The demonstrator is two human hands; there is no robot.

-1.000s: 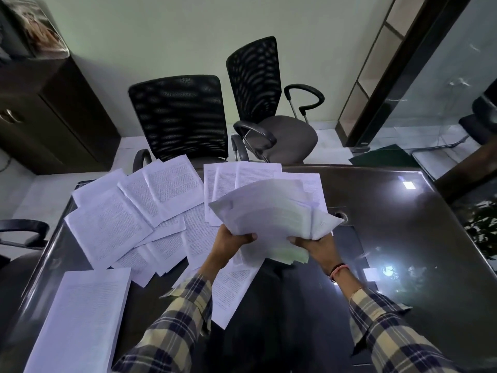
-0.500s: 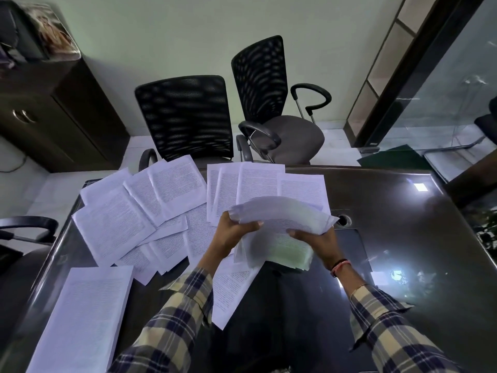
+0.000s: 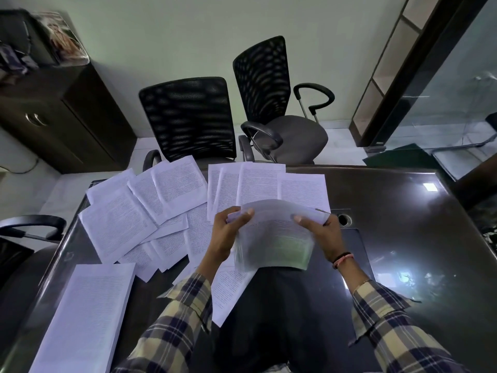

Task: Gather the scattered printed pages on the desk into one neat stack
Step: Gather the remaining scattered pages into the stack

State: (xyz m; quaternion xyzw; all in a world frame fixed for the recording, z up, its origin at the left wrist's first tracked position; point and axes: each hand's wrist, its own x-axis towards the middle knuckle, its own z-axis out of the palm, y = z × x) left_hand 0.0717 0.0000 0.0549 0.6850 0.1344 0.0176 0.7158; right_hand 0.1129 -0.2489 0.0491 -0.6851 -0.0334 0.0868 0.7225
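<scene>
Looking at the head view: left hand [image 3: 224, 235] and right hand [image 3: 324, 235] each pinch a top corner of a held sheaf of pages [image 3: 274, 243], raised upright above the tabletop [image 3: 419, 238], top edge bowed. Loose pages [image 3: 172, 184] lie fanned and overlapping across the far left; one neat stack [image 3: 88, 316] sits near-left. Judgement: paper is light, floppy and slick on the glossy top; single sheets will slide and curl. Best to grip the sheaf by both side edges, tap the bottom edge square, then drag strays by a corner.
</scene>
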